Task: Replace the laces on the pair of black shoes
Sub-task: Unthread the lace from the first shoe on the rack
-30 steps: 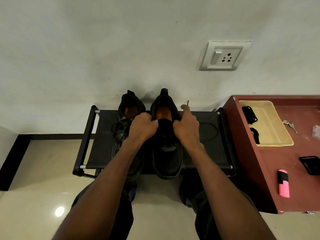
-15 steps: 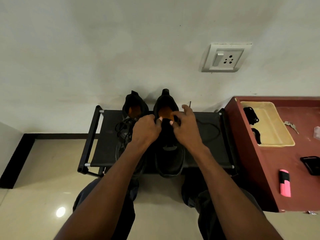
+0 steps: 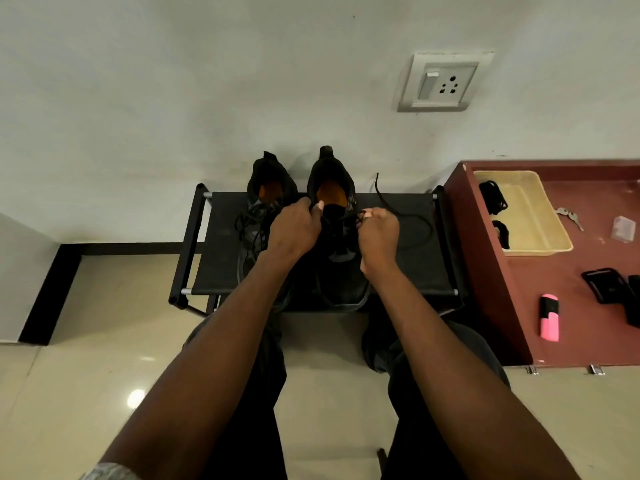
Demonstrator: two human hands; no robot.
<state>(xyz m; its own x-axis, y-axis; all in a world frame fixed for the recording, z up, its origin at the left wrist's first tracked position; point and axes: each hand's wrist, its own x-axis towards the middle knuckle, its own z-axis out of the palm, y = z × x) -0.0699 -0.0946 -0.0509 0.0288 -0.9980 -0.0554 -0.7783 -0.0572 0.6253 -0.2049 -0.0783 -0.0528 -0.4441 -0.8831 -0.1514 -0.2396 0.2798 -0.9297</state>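
Note:
Two black shoes with orange insoles stand side by side on a low black rack (image 3: 419,271), heels toward the wall. The left shoe (image 3: 268,183) has loose laces spilling over its front. My left hand (image 3: 294,230) grips the left edge of the right shoe (image 3: 332,178) near its opening. My right hand (image 3: 379,233) pinches that shoe's black lace (image 3: 401,211) at the top eyelets on the right side. The lace's free end loops across the rack and sticks up toward the wall.
A maroon table (image 3: 568,299) stands to the right, bearing a beige tray (image 3: 533,216) with black laces (image 3: 493,199), keys (image 3: 569,216), a pink highlighter (image 3: 549,317) and a black pouch (image 3: 609,285). A wall socket (image 3: 443,83) is above. My knees sit below the rack on the tiled floor.
My right hand has curled shut around the lace and drawn it out to the right. My left hand shifted slightly up along the shoe's left edge.

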